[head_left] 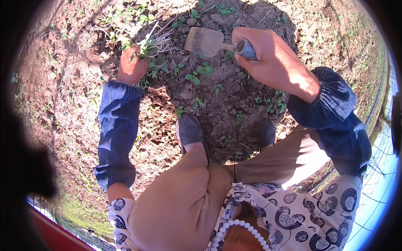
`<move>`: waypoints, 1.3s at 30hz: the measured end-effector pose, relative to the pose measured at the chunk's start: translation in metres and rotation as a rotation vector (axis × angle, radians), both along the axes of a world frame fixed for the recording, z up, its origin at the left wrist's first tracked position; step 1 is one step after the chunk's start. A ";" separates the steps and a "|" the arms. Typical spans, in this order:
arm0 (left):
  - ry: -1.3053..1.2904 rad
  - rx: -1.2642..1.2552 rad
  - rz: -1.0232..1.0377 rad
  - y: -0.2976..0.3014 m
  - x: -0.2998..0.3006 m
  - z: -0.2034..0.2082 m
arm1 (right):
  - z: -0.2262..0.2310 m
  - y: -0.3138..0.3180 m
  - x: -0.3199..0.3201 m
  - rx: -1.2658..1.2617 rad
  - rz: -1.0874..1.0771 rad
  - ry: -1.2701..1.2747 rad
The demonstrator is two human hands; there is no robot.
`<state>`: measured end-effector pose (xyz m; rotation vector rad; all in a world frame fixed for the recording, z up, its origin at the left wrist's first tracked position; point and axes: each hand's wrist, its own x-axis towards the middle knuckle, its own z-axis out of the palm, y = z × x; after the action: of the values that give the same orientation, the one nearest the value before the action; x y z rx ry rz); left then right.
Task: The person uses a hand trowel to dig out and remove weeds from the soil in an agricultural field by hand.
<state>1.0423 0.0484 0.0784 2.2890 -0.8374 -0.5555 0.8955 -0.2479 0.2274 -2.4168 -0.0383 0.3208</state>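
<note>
In my right hand (274, 60) is a small hand hoe (206, 42), its flat, soil-dulled metal blade pointing left just above the ground. My fingers are wrapped round its handle, and a bluish-grey rounded socket shows at the grip. Over to the left, my left hand (133, 66) is closed round a bunch of pulled weeds (153, 47), with pale roots and stems sticking out to the right. Small green seedlings (200, 72) grow in the soil between my two hands.
Dry, cloddy brown soil (161, 138) spreads all round, with scattered green plants and dry stalks. My dark shoes (190, 129) stand on it below the seedlings. A wire fence (379, 167) runs along the right edge, and something red (54, 230) shows at the lower left.
</note>
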 end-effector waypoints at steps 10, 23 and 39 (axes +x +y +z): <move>0.088 0.106 -0.021 -0.036 -0.020 -0.037 | -0.039 0.024 0.032 -0.062 0.244 -0.055; 1.115 -0.285 0.620 -0.040 -0.017 -0.017 | -0.103 0.069 0.023 0.100 0.063 0.180; -0.037 0.075 0.009 -0.139 -0.037 -0.026 | 0.023 -0.062 -0.023 0.108 -0.223 0.176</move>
<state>1.0052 -0.0905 0.0523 2.3763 -0.8360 -0.5506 0.8729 -0.3102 0.2508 -2.2508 0.2830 0.4155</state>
